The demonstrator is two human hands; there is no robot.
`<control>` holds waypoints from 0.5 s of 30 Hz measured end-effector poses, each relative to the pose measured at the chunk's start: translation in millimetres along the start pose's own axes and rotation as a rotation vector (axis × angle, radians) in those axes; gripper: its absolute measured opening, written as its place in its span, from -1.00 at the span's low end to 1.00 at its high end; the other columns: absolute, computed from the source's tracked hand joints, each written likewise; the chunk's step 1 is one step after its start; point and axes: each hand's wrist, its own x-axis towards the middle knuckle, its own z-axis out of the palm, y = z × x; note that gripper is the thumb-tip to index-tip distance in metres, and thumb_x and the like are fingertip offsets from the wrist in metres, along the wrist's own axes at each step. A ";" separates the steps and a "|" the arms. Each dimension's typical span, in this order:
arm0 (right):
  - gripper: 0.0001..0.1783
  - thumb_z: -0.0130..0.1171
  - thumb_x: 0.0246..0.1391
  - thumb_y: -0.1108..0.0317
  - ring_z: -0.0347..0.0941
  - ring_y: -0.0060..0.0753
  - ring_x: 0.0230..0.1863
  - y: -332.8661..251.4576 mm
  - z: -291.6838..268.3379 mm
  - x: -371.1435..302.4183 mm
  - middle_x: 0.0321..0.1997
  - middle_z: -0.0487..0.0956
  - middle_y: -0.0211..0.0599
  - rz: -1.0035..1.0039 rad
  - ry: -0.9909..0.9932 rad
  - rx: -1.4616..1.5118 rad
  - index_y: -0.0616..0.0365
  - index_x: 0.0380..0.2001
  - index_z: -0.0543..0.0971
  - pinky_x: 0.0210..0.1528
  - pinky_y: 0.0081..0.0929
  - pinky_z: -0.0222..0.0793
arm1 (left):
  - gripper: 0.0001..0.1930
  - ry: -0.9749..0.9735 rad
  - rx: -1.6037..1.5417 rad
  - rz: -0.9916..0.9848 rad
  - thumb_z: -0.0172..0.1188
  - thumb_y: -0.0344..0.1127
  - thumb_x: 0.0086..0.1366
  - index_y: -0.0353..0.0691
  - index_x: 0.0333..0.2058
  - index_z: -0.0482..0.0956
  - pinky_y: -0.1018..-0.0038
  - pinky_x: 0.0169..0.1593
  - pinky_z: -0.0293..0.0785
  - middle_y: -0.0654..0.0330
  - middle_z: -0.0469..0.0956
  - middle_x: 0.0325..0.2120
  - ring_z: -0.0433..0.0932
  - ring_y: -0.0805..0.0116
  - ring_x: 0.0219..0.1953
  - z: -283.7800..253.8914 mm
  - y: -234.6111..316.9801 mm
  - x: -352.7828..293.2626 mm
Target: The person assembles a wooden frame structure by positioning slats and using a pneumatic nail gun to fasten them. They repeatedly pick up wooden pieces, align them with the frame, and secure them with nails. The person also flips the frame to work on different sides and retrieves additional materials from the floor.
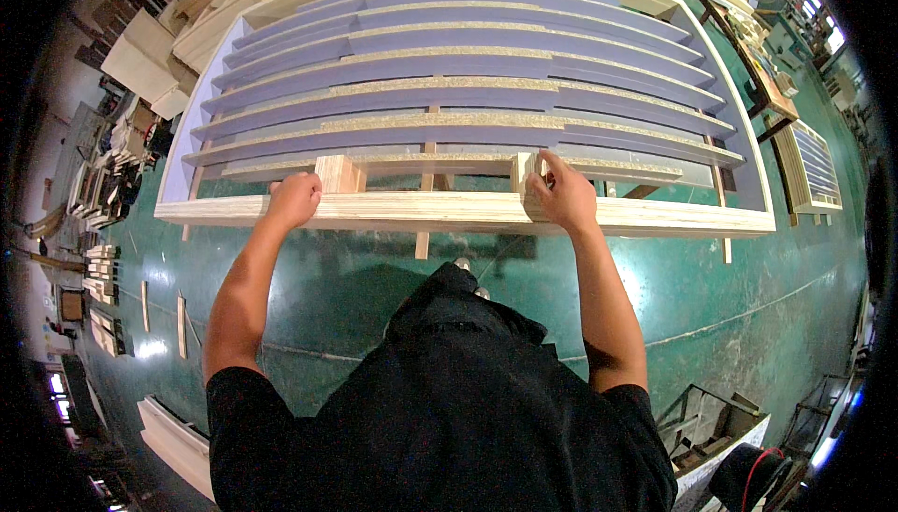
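A large wooden frame (449, 211) lies in front of me, its near side a long rail with layered plywood edges. Inside it, several lilac-faced boards with speckled chipboard edges (440, 122) run from left to right. Two short pale wood blocks stand against the inner face of the near rail, a left block (339, 175) and a right block (524, 173). My left hand (296, 198) is closed over the rail, just beside the left block; its fingertips are hidden. At the right block, my right hand (568, 198) has its thumb and fingers closed about the block's side, the index finger reaching forward.
Wooden strips (422, 245) lie crosswise under the frame. Stacked pale boards (150, 58) stand at the far left. A workbench (762, 82) and another slatted panel stack (812, 166) are on the right. Loose wood pieces (181, 325) rest on the green floor (309, 297).
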 end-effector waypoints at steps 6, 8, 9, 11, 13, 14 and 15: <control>-0.39 0.26 0.14 -0.05 0.63 -0.02 -0.15 3.8 0.1 -1.0 -0.16 0.68 -0.22 -0.002 -0.005 0.027 -0.13 0.22 0.47 -0.12 -0.11 0.53 | -0.86 -0.031 0.054 0.001 0.12 -0.23 0.34 -0.10 -0.24 0.60 -0.13 -0.06 0.34 0.11 0.61 -0.19 0.58 -0.01 -0.06 -0.1 3.3 0.0; -0.39 0.26 0.12 -0.05 0.63 -0.02 -0.13 4.9 0.7 -0.9 -0.15 0.69 -0.21 0.001 -0.001 0.035 -0.11 0.21 0.48 -0.11 -0.11 0.53 | -0.84 -0.044 0.083 -0.002 0.09 -0.25 0.36 -0.14 -0.23 0.60 -0.15 -0.05 0.31 0.09 0.61 -0.18 0.58 -0.01 -0.04 -1.2 6.6 -1.0; -0.40 0.27 0.12 -0.04 0.63 -0.02 -0.13 6.0 1.8 -1.2 -0.15 0.69 -0.20 0.003 0.008 0.038 -0.11 0.20 0.49 -0.11 -0.11 0.53 | -0.83 -0.048 0.091 0.000 0.07 -0.25 0.36 -0.16 -0.22 0.59 -0.16 -0.05 0.31 0.09 0.61 -0.18 0.58 -0.02 -0.04 -4.7 10.8 -2.4; -0.41 0.27 0.11 -0.04 0.63 -0.02 -0.12 6.6 3.5 -1.6 -0.15 0.69 -0.20 0.006 0.019 0.050 -0.13 0.18 0.51 -0.10 -0.12 0.53 | -0.81 -0.054 0.126 -0.006 0.05 -0.26 0.37 -0.19 -0.19 0.57 -0.17 -0.04 0.30 0.07 0.61 -0.16 0.58 -0.03 -0.03 -5.8 16.4 -4.8; -0.43 0.27 0.11 -0.04 0.63 -0.01 -0.12 6.3 3.5 -0.8 -0.16 0.69 -0.19 0.007 0.022 0.068 -0.15 0.17 0.52 -0.09 -0.12 0.53 | -0.79 -0.056 0.178 -0.023 0.04 -0.27 0.36 -0.22 -0.16 0.56 -0.18 -0.03 0.30 0.05 0.61 -0.13 0.58 -0.03 -0.02 -5.4 18.8 -5.9; -0.43 0.27 0.12 -0.05 0.63 -0.01 -0.13 5.5 3.6 -1.0 -0.17 0.70 -0.20 0.018 0.021 0.062 -0.17 0.18 0.52 -0.10 -0.12 0.53 | -0.78 -0.058 0.185 -0.029 0.03 -0.28 0.36 -0.24 -0.15 0.56 -0.18 -0.02 0.30 0.05 0.61 -0.12 0.58 -0.03 -0.01 -3.3 18.7 -6.3; -0.43 0.27 0.12 -0.05 0.64 -0.01 -0.13 4.5 4.1 -0.3 -0.18 0.70 -0.20 0.026 0.018 0.059 -0.18 0.18 0.52 -0.10 -0.12 0.53 | -0.78 -0.061 0.194 -0.039 0.03 -0.29 0.36 -0.25 -0.14 0.56 -0.19 -0.02 0.30 0.04 0.61 -0.10 0.58 -0.02 0.00 -1.2 17.4 -5.3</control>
